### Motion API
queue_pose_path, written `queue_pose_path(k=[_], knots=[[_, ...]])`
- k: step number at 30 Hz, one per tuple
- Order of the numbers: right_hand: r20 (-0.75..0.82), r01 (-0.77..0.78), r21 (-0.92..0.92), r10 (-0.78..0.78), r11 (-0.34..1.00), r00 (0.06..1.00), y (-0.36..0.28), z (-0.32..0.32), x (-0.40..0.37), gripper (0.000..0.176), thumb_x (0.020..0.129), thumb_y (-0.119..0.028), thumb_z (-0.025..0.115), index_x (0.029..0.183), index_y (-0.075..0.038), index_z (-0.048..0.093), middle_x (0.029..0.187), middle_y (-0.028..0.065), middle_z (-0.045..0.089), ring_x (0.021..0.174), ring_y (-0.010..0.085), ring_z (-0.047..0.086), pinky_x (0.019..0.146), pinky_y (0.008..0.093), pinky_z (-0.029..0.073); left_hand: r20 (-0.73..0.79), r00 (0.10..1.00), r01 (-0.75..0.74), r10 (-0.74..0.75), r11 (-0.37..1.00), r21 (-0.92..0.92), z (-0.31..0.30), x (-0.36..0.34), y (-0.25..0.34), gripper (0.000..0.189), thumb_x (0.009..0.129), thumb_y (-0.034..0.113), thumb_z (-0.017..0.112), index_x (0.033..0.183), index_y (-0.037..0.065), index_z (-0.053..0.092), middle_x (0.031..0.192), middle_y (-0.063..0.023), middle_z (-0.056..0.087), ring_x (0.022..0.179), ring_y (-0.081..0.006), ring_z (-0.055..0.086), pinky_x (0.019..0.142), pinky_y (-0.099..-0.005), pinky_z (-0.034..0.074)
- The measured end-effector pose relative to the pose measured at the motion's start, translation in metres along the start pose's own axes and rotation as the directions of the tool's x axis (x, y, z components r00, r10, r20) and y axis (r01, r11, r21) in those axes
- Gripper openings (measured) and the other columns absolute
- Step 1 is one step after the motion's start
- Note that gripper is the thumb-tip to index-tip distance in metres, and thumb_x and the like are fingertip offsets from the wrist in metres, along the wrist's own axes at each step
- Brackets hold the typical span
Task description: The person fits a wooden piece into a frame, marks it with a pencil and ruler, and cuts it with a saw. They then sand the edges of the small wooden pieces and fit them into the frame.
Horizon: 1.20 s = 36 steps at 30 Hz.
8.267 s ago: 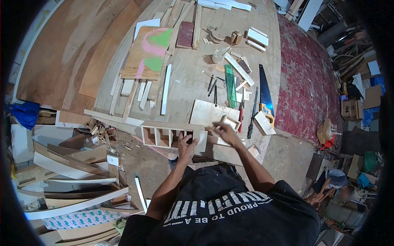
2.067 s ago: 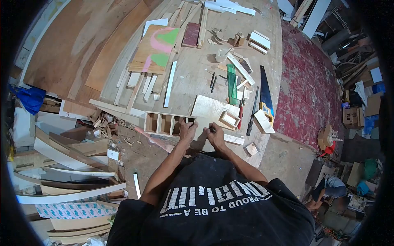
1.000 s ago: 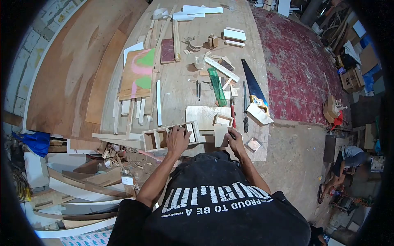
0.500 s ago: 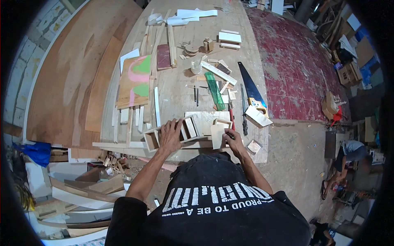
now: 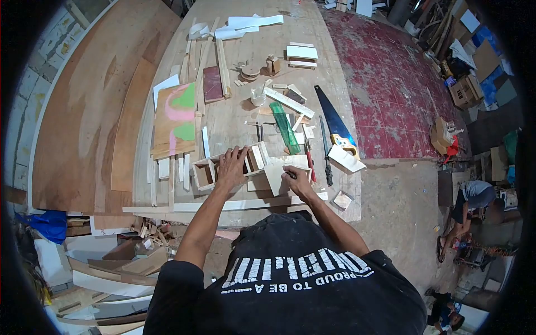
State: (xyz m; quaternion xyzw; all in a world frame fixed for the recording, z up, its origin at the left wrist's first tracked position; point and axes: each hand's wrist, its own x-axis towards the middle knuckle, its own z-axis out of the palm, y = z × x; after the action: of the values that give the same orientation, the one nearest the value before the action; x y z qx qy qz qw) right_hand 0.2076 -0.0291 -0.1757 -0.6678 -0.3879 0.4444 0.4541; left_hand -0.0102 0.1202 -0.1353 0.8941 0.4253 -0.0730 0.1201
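Pale wood forms the divided box (image 5: 205,176) near the edge of the workbench (image 5: 229,125) in the head view. Your left hand (image 5: 230,169) lies across it with fingers spread; whether it grips the walls cannot be told. Your right hand (image 5: 298,183) is closed around a small dark item (image 5: 291,175), its fingertips at the thin panel (image 5: 275,178). That panel sits tilted at the box's right end; contact is unclear. The step in hand seems to be positioning box and panel relative to each other. Your next move likely calls for a steady left hand and a clear look at where their edges meet.

The leftmost compartment shows no contents; your hand hides the middle. Pale strips stand at the right end, perhaps dividers. Beyond, the translucent cup (image 5: 258,98) holds something too small to identify.
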Motion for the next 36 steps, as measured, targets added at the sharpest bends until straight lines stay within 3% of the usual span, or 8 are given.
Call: queue_pose_path(k=[3, 7, 8, 14, 19, 26, 28, 36], knots=[[0.136, -0.092, 0.033, 0.087, 0.995, 0.987, 0.012, 0.019, 0.017, 0.036, 0.091, -0.012, 0.065, 0.121, 0.009, 0.06, 0.092, 0.0077, 0.066, 0.076, 0.0129, 0.058, 0.068, 0.0286, 0.05, -0.005, 1.0, -0.005, 0.005, 0.998, -0.061, 0.003, -0.003, 0.0, 0.113, 0.062, 0.037, 0.086, 0.155, 0.017, 0.026, 0.154, -0.0214, 0.028, 0.143, -0.0409, 0.026, 0.114, -0.0597, 0.023], [0.035, -0.005, -0.171, 0.011, 0.985, 0.999, 0.021, 0.032, 0.018, 0.035, 0.083, -0.017, 0.068, 0.111, 0.005, 0.067, 0.084, 0.0182, 0.07, 0.076, 0.0233, 0.066, 0.072, 0.0357, 0.053, -0.051, 0.999, 0.006, -0.018, 0.977, -0.212, 0.012, -0.008, 0.001, 0.096, 0.068, 0.04, 0.08, 0.15, 0.015, 0.038, 0.158, -0.0216, 0.022, 0.146, -0.0413, 0.018, 0.116, -0.0617, 0.012], [0.042, -0.01, -0.175, 0.018, 0.985, 0.999, 0.021, 0.033, 0.017, 0.035, 0.083, -0.017, 0.068, 0.111, 0.005, 0.067, 0.084, 0.0182, 0.07, 0.076, 0.0233, 0.066, 0.072, 0.0357, 0.053, -0.139, 0.99, -0.014, -0.031, 0.949, -0.314, 0.017, -0.01, 0.002, 0.078, 0.07, 0.036, 0.079, 0.14, 0.012, 0.053, 0.157, -0.0206, 0.025, 0.146, -0.0411, 0.017, 0.117, -0.0614, 0.009], [0.026, 0.055, -0.267, -0.05, 0.962, 0.998, 0.018, 0.03, 0.014, 0.037, 0.085, -0.019, 0.067, 0.112, 0.007, 0.066, 0.082, 0.0158, 0.068, 0.072, 0.0192, 0.062, 0.069, 0.0339, 0.051, -0.196, 0.957, 0.077, -0.213, 0.84, -0.538, 0.04, -0.018, 0.021, 0.028, 0.079, 0.031, 0.075, 0.099, 0.011, 0.076, 0.156, -0.0182, 0.032, 0.149, -0.0385, 0.014, 0.117, -0.0611, 0.003], [0.006, 0.044, -0.22, -0.044, 0.974, 0.999, 0.013, 0.029, 0.008, 0.034, 0.083, -0.017, 0.067, 0.108, 0.005, 0.067, 0.088, 0.023, 0.069, 0.077, 0.0298, 0.068, 0.072, 0.0384, 0.052, -0.157, 0.937, 0.182, -0.311, 0.821, -0.541, 0.068, -0.02, 0.031, 0.025, 0.079, 0.034, 0.077, 0.097, 0.018, 0.078, 0.156, -0.0161, 0.034, 0.15, -0.0336, 0.014, 0.118, -0.0589, 0.001], [0.001, 0.005, -0.241, -0.004, 0.971, 1.0, 0.011, 0.028, 0.006, 0.034, 0.083, -0.018, 0.067, 0.11, 0.004, 0.068, 0.093, 0.0226, 0.07, 0.08, 0.0312, 0.068, 0.075, 0.0379, 0.053, -0.098, 0.919, 0.215, -0.381, 0.695, -0.686, 0.08, -0.014, 0.023, 0.021, 0.074, 0.036, 0.08, 0.092, 0.025, 0.079, 0.151, -0.0163, 0.042, 0.148, -0.0327, 0.021, 0.118, -0.0561, 0.001], [0.01, -0.008, -0.229, 0.011, 0.973, 1.0, 0.017, 0.027, 0.007, 0.039, 0.086, -0.019, 0.067, 0.116, 0.005, 0.066, 0.094, 0.0186, 0.071, 0.08, 0.0228, 0.065, 0.075, 0.035, 0.052, -0.099, 0.918, 0.215, -0.384, 0.691, -0.69, 0.081, -0.013, 0.023, 0.021, 0.074, 0.036, 0.08, 0.092, 0.025, 0.079, 0.15, -0.0165, 0.043, 0.148, -0.0326, 0.022, 0.118, -0.0557, 0.001], [0.018, 0.013, -0.27, -0.008, 0.963, 1.0, 0.013, 0.025, 0.004, 0.037, 0.086, -0.019, 0.066, 0.116, 0.004, 0.066, 0.107, 0.022, 0.07, 0.093, 0.0268, 0.068, 0.084, 0.0356, 0.053, -0.113, 0.914, 0.201, -0.39, 0.676, -0.709, 0.081, -0.014, 0.022, 0.021, 0.077, 0.035, 0.078, 0.094, 0.024, 0.079, 0.15, -0.0173, 0.044, 0.144, -0.0352, 0.029, 0.116, -0.0574, 0.008]])
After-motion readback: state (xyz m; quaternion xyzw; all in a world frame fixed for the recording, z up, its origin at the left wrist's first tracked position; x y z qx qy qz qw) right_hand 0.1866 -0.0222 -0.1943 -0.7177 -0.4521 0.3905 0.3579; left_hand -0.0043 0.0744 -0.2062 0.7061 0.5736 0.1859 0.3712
